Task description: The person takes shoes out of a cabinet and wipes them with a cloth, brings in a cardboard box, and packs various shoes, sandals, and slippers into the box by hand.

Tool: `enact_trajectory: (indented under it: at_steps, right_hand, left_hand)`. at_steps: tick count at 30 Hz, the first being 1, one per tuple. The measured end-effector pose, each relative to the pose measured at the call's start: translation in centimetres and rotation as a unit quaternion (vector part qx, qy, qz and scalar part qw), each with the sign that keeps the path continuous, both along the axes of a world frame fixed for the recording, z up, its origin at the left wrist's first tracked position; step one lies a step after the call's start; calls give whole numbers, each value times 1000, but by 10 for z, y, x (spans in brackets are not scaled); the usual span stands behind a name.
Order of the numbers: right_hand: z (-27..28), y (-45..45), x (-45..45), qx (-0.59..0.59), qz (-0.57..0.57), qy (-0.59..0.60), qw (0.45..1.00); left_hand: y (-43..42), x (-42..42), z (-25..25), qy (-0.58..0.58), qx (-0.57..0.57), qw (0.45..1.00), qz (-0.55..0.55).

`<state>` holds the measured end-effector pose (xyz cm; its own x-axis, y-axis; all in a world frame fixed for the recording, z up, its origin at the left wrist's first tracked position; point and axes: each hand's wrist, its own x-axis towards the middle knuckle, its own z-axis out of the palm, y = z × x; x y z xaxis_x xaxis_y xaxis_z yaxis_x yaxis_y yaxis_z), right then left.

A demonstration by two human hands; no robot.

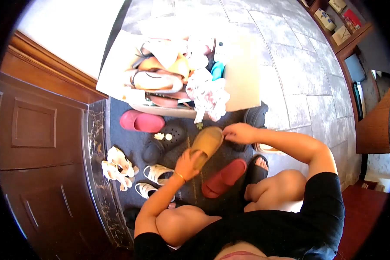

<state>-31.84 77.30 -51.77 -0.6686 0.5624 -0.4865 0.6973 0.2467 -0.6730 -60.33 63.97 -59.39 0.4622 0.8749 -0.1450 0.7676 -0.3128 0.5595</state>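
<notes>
A tan slip-on shoe [209, 141] is held up over the dark mat, its toe pointing away from me and its opening towards me. My left hand [187, 165] grips it at the heel end. At the toe, the fingers of my right hand [242, 133] are pinched on its edge. Below it on the mat lies a red slipper [224, 178]. To the left are a black clog [174, 135] with small light charms and a pair of white strapped sandals [158, 174]. Another red slipper [142, 121] lies further back, by the box.
Ahead stands an open cardboard box [245, 84] heaped with shoes and a crumpled whitish bundle [208, 94]. Beige sandals [118, 168] lie near the marble-edged sill [97, 147] on the left. More black footwear [256, 116] is right of the box. A wooden shelf unit [353, 47] stands far right.
</notes>
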Motion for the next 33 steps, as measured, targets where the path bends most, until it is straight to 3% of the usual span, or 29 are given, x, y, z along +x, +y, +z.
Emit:
enact_trajectory:
  at_steps: [2,3,4,5,8,10,12,13,16,17,20,22,23,24,25,26,27,28,33]
  right_hand:
    - [-1,25,29,-34,-47,-54,997]
    - [-8,24,39,-55,-169,-21,984]
    - [22,21,37,-219,-298,65,927]
    - [33,20,33,-217,-320,107,916]
    - [34,23,12,-197,-352,241,883]
    - [11,25,-20,-188,-399,296,847]
    - [-23,25,-50,-269,-547,362,705]
    - [-22,20,-57,-272,-584,377,665]
    - [-7,17,-62,-345,-651,407,540]
    - [-4,17,-62,-380,-654,410,510]
    - [3,6,-76,-322,-631,437,554]
    - [5,0,-87,-156,-487,424,747]
    - [16,0,-87,105,-351,365,856]
    - [25,1,-90,323,-283,298,852]
    - [27,6,-85,383,-230,201,872]
    - [28,13,-83,436,-164,111,878]
    - [24,21,-80,491,-131,4,861]
    - [19,28,-76,542,-93,-97,830]
    - [27,42,-71,482,72,-252,836]
  left_hand:
    - [-13,0,5,-2,15,1000,-9]
    - [-11,-4,9,-1,-49,999,-22]
    - [-7,-8,19,1,-115,993,-36]
    - [0,-5,39,4,-115,993,-10]
    - [44,-7,44,-78,99,991,40]
    - [80,7,67,-76,175,981,31]
    - [110,28,88,14,228,973,-34]
    - [125,36,89,28,249,967,-54]
    - [168,45,79,-8,206,978,-30]
    - [178,48,91,-85,195,976,-47]
    - [196,55,93,-171,181,969,2]
    - [202,58,89,-113,183,976,31]
    - [207,59,82,-82,175,980,38]
    - [209,60,76,-50,166,984,48]
    - [209,62,78,25,130,988,74]
    - [213,56,64,10,162,987,17]
    - [212,53,46,-34,159,986,47]
    - [205,61,67,81,103,990,60]
    - [186,62,92,69,92,993,35]
